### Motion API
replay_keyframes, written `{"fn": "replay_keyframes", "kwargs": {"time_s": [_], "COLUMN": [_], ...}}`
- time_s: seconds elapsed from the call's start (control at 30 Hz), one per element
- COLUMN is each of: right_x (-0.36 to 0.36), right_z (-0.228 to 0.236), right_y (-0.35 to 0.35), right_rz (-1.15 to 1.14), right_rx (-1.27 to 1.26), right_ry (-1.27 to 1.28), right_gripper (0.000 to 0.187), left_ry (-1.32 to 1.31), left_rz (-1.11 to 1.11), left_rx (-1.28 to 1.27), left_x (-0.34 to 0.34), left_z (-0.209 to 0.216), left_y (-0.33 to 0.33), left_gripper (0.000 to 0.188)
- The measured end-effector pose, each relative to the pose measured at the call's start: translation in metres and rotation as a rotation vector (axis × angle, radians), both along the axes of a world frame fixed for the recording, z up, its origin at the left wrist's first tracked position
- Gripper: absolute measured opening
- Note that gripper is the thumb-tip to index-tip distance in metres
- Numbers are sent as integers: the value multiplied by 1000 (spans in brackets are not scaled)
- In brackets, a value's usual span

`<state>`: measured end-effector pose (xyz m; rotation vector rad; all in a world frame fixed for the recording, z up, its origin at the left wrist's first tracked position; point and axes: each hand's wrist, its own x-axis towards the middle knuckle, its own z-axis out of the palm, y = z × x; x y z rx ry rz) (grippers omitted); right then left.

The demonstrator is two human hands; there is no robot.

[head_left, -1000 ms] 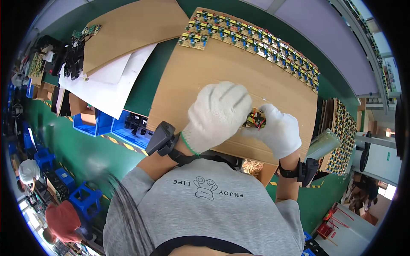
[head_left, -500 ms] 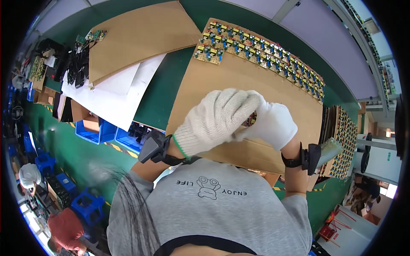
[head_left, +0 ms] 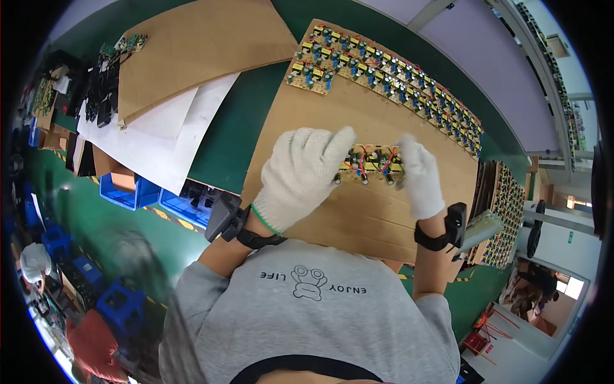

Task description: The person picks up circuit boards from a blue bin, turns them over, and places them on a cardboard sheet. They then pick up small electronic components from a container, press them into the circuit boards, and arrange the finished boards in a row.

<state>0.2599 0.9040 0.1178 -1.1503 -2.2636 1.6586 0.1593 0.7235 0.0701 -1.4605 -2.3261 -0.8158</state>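
Observation:
Between my two gloved hands is a circuit board [head_left: 372, 164] with yellow and black parts, small cylinders and red wires, held above a brown cardboard sheet [head_left: 358, 221]. My left hand [head_left: 304, 173], in a cream knit glove with a green cuff edge, is closed on the board's left end, thumb and fingers pinching it. At the right end, my right hand [head_left: 421, 179] in a white glove grips the edge; its fingertips are slightly blurred. Rows of similar circuit boards [head_left: 396, 80] lie along the far side of the cardboard.
Left of the sheet, another cardboard piece [head_left: 204, 54] lies over white paper [head_left: 153, 137], beside black cables [head_left: 105, 96]. Blue bins [head_left: 128, 192] sit below the table edge. To the right stand stacked board-covered sheets [head_left: 505, 217] and a clear plastic roll [head_left: 481, 229].
My hands have moved apart from being cupped together, and the circuit board between them now shows. My right hand has turned to the board's right end.

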Motion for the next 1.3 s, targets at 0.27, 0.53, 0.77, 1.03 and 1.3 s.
{"fn": "replay_keyframes", "kwargs": {"time_s": [0.27,0.53,0.77,1.03,1.3], "right_x": [-9,-8,-32,-29,-44], "right_z": [-20,-64,-76,-45,-55], "right_y": [-16,5,13,32,32], "right_rz": [108,386,218,359,609], "right_rx": [15,217,414,763,763], "right_ry": [179,360,131,-120,31], "right_gripper": [31,34,34,72,52], "left_ry": [-217,-293,-479,-433,-389], "left_rz": [34,-22,-72,-57,-35], "left_rx": [-56,-47,-97,-124,-181], "left_x": [10,7,13,15,16], "left_z": [8,8,-6,-14,-15], "left_y": [-6,-8,-14,-19,-18], "left_gripper": [77,62,57,60,62]}}
